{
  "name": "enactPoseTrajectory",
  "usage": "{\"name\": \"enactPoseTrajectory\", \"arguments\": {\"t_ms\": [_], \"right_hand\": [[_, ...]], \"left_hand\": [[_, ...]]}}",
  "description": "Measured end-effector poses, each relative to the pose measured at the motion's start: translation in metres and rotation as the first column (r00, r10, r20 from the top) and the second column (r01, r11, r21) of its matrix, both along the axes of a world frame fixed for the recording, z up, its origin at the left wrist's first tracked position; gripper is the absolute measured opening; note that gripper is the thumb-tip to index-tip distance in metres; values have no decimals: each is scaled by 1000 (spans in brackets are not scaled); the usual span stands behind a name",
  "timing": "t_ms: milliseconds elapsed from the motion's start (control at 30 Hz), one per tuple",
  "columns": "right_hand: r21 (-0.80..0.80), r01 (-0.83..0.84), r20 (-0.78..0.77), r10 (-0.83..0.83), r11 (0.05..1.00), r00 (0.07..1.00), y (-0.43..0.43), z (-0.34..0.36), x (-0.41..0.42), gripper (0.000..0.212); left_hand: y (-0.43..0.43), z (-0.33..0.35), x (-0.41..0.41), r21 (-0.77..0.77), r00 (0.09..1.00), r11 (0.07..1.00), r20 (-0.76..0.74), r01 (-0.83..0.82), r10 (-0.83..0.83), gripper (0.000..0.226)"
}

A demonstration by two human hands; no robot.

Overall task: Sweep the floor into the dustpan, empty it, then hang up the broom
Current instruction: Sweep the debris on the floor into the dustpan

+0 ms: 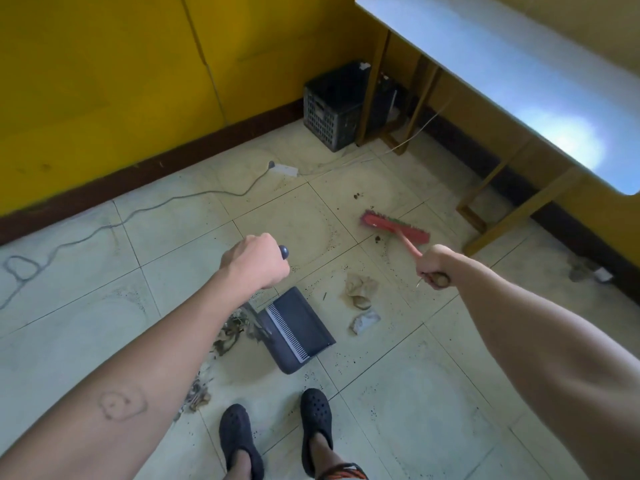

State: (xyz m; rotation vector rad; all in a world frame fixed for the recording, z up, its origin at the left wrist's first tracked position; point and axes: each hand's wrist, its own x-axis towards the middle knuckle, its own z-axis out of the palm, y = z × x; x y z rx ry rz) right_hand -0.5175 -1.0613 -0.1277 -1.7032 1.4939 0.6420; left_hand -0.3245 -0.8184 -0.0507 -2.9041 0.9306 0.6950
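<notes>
Head view: the dustpan (298, 329) was stood on the tiled floor (433, 375), steadied by the left hand (258, 261) clenched around its upright handle. The broom (394, 228) was gripped by the right hand (433, 266), its red head set beyond the crumpled paper (358, 289), apparently so debris could be drawn toward the pan.

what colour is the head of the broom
Red, on the long-handled broom's head resting on the tiled floor; the head camera, the only view, shows it.
</notes>
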Motion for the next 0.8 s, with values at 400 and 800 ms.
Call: {"name": "enactPoseTrajectory", "arguments": {"t_ms": [400,800], "right_hand": [[-60,-13,-62,9,998,998,-38,-51,-2,44],[15,-139,-279,137,990,950,-3,-73,-11,55]], "left_hand": [[-41,-25,-20,37,998,999,-52,24,-22,16],[-34,-24,-22,54,997,998,-59,46,-43,15]]}}
